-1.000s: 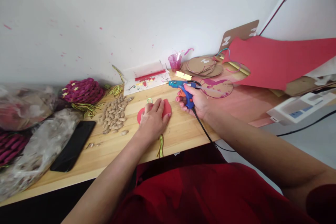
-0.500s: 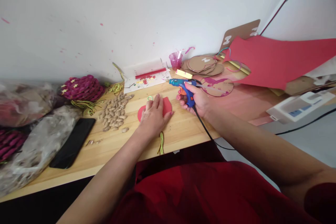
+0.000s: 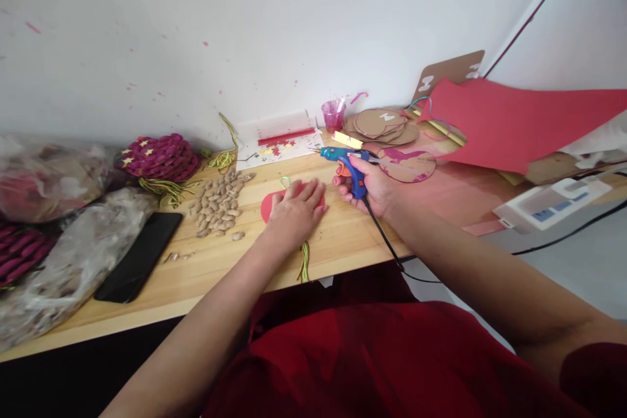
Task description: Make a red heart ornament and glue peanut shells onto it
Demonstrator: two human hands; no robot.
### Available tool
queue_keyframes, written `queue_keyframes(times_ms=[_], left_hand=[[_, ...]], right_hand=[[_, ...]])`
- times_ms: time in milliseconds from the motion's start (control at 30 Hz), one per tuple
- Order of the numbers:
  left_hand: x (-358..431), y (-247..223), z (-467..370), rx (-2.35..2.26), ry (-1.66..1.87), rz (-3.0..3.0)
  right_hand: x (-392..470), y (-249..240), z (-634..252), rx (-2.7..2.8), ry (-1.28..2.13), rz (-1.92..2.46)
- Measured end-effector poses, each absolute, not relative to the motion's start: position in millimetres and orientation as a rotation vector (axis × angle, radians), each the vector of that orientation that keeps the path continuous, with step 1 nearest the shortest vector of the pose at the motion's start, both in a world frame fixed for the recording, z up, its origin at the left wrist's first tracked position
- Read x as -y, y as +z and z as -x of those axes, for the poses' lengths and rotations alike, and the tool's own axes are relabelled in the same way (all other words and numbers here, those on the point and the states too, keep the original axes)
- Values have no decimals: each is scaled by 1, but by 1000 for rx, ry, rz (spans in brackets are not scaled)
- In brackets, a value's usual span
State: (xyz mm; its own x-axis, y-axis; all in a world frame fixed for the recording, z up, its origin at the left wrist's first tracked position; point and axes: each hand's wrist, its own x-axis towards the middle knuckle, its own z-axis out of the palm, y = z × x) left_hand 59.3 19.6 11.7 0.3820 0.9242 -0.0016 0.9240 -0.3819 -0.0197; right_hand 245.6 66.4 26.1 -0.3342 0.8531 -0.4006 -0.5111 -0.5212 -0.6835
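Note:
My left hand (image 3: 295,210) lies flat, fingers stretched out, on a red paper cutout (image 3: 267,206), covering most of it. A light green loop (image 3: 285,181) sticks out above the cutout, and a yellow-green string tassel (image 3: 304,262) comes out below it. My right hand (image 3: 369,184) is wrapped round the handle of a blue glue gun (image 3: 359,187) with an orange trigger. Its nozzle points left, held above the table. From the handle a black cord runs down over the table edge. Left of the cutout lies a heap of peanuts (image 3: 218,204) in their shells.
Purple peanut-covered pieces (image 3: 164,158) with gold stars are stacked at left, near a black phone (image 3: 140,258) and plastic bags (image 3: 83,255). Behind are white paper with confetti (image 3: 279,149), a pink cup (image 3: 334,116) and cardboard shapes (image 3: 382,124). Red sheet (image 3: 529,117) and power strip (image 3: 553,206) lie right.
My left hand has slid slightly to the right over the red cutout, covering more of its right side. My right hand still holds the glue gun in nearly the same place. The view has shifted slightly.

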Motion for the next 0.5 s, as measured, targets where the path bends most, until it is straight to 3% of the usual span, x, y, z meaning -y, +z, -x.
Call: queue_keyframes(times_ms=[267,500], left_hand=[[-5,16,-37,1505,-369,2925],[-18,7,-33,1806,-39,2780]], right_hand=[[-67,24,-247,586,1964,922],[-68,25,-247,583,1953,954]])
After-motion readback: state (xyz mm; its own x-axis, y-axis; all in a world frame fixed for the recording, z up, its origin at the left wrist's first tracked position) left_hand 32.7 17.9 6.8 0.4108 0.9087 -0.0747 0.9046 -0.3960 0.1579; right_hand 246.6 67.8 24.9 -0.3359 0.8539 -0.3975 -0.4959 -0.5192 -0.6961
